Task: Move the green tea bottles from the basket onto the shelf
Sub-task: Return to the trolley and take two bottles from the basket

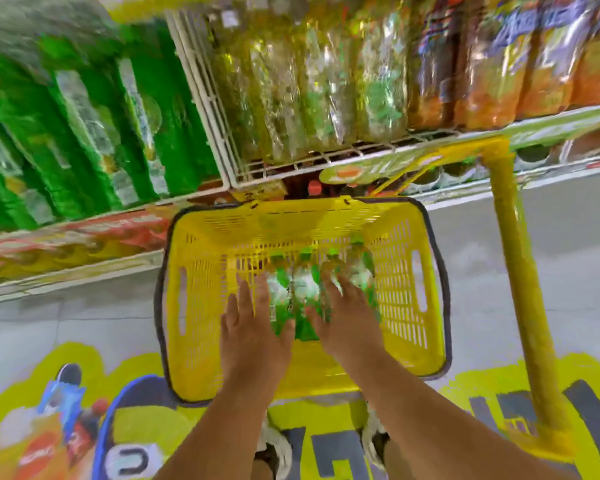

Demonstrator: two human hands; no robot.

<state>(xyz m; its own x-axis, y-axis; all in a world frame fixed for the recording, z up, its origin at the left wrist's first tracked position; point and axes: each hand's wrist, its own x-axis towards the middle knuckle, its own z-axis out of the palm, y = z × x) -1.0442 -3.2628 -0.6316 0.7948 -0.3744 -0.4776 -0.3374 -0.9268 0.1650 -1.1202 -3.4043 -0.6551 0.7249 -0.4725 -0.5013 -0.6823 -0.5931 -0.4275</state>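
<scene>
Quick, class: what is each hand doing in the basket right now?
Left hand: open, fingers straight, on the bottles.
Right hand: open, fingers spread over the bottles; a grip cannot be told.

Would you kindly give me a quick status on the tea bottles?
Both hands, left and right, down in yellow basket, laid over green tea bottles; grip unclear. Bottles not yet lifted. Nothing blocking the basket.
</scene>
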